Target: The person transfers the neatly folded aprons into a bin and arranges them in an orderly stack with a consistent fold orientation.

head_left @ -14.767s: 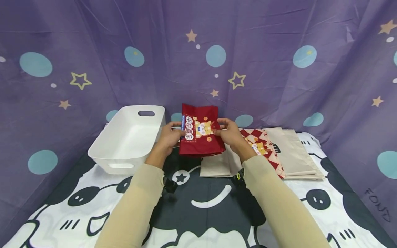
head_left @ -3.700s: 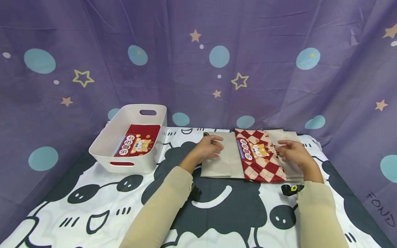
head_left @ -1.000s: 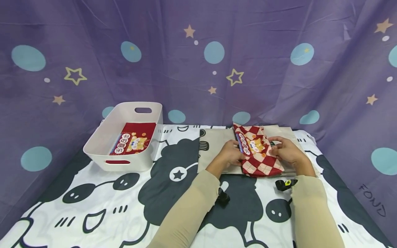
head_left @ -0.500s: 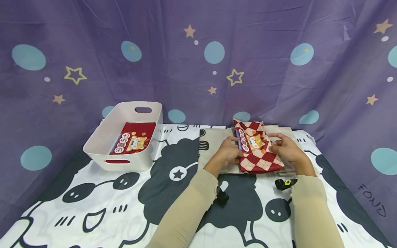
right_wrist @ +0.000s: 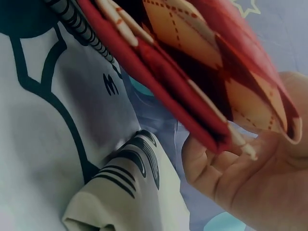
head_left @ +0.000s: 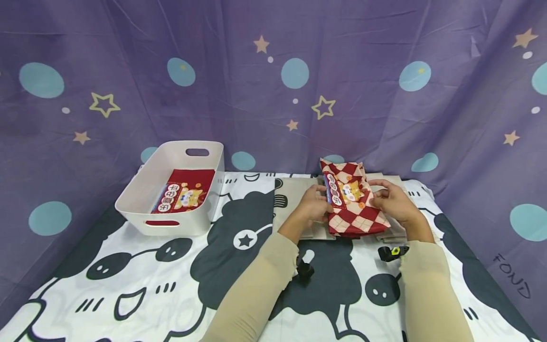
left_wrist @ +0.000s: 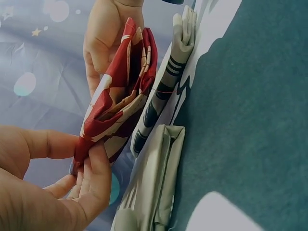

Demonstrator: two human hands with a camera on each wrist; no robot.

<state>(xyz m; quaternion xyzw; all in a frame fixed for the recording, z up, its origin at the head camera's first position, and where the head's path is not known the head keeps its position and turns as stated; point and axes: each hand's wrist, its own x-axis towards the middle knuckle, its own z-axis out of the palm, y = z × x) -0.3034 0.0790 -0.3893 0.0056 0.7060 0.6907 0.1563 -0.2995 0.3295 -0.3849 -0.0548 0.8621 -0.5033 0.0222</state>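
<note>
A folded cloth (head_left: 356,211) in red and cream checks, with a cartoon dog patch, is held tilted up toward the purple backdrop. My left hand (head_left: 312,208) pinches its left edge; in the left wrist view the thumb and fingers (left_wrist: 98,168) grip the folded layers. On the opposite edge my right hand (head_left: 395,202) grips it, the fingers partly hidden behind the cloth in the right wrist view. Below it lie two beige folded cloths with dark print, one to the left (head_left: 290,192) and one to the right (head_left: 391,179). In the left wrist view, a gap separates the checked cloth from them.
A white basket (head_left: 188,225) with handle slots stands at the left, holding a folded red cloth (head_left: 192,197) with a similar dog patch. A black-and-white cartoon cloth (head_left: 239,299) covers the table. A purple curtain (head_left: 239,95) hangs behind.
The red cloth went from my hands into the basket. Both hands then moved right and took hold of the checked cloth, which has risen and tilted up off the beige cloths.
</note>
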